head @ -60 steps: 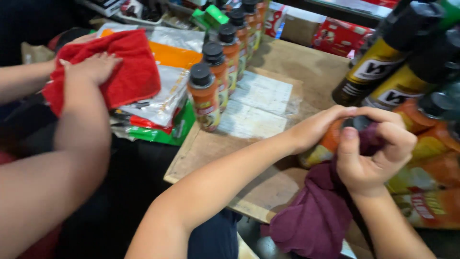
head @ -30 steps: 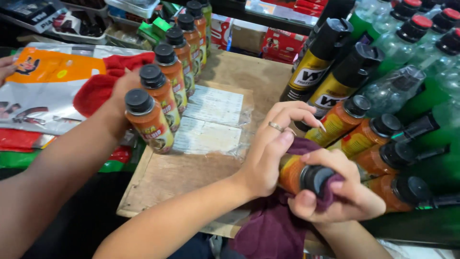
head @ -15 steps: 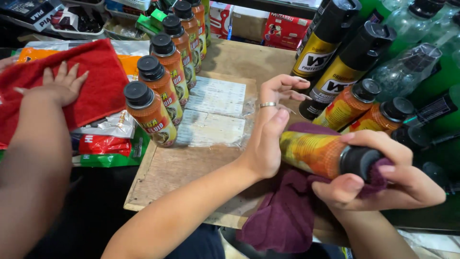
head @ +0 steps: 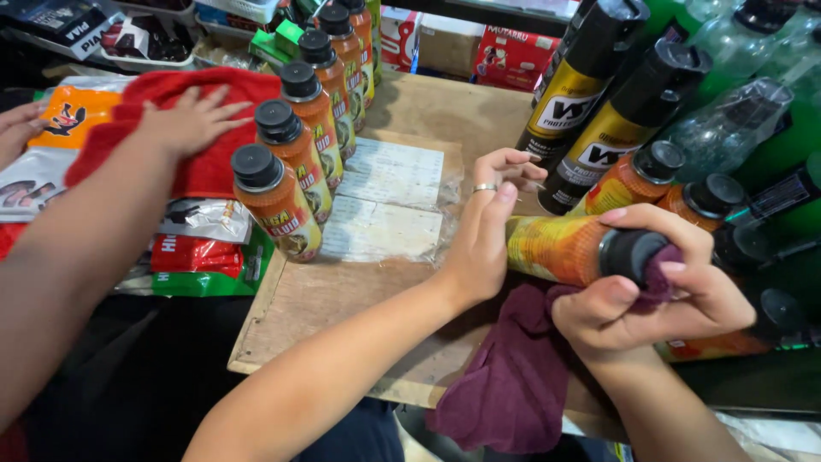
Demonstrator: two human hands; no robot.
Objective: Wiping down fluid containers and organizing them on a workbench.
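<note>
Here left hand (head: 483,244) grips orange-labelled bottle (head: 560,248); right hand (head: 650,295) clasps maroon cloth (head: 513,385) over cap.

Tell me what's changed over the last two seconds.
The orange bottle was lifted from the shelf and laid sideways between both hands; the right hand rubs its cap with the maroon cloth. The left hand still steadies it. The bottle row stayed put.
</note>
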